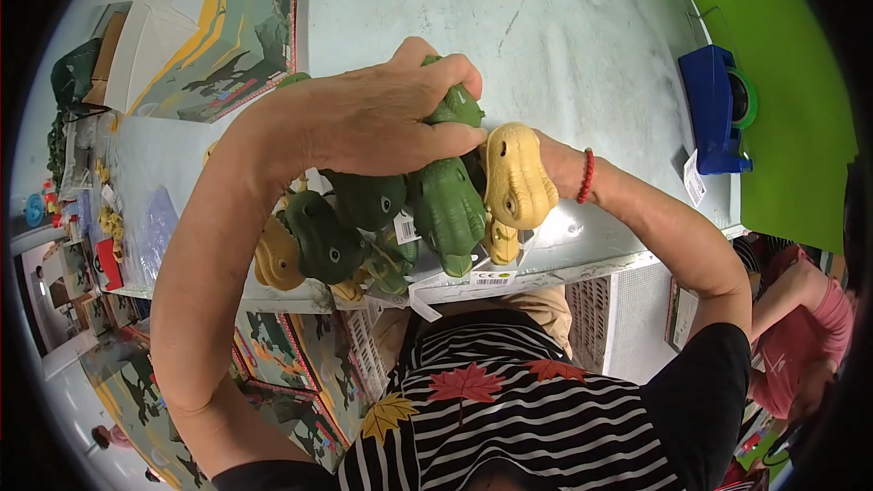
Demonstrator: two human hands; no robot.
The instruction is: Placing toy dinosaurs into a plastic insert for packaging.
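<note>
My left hand [377,123] is closed around a green toy dinosaur [447,218], its fingers and thumb wrapped about the upper part. Right beside it stands a yellow toy dinosaur [518,177] with a ridged head. My right hand [553,162], with a red bead bracelet at the wrist, reaches behind the yellow dinosaur, which hides its fingers. Left of the held toy, under my left forearm, cluster more toy dinosaurs: a dark green one [318,236], another green one [368,200] and a yellow one [275,255]. White tags hang among them near the table's front edge.
On the pale marbled table [582,45], a printed dinosaur box [227,64] lies at the far left. A blue tape dispenser [707,109] with green tape stands by the right edge. More printed boxes [282,364] are below the table. Another person [796,327] is at the right.
</note>
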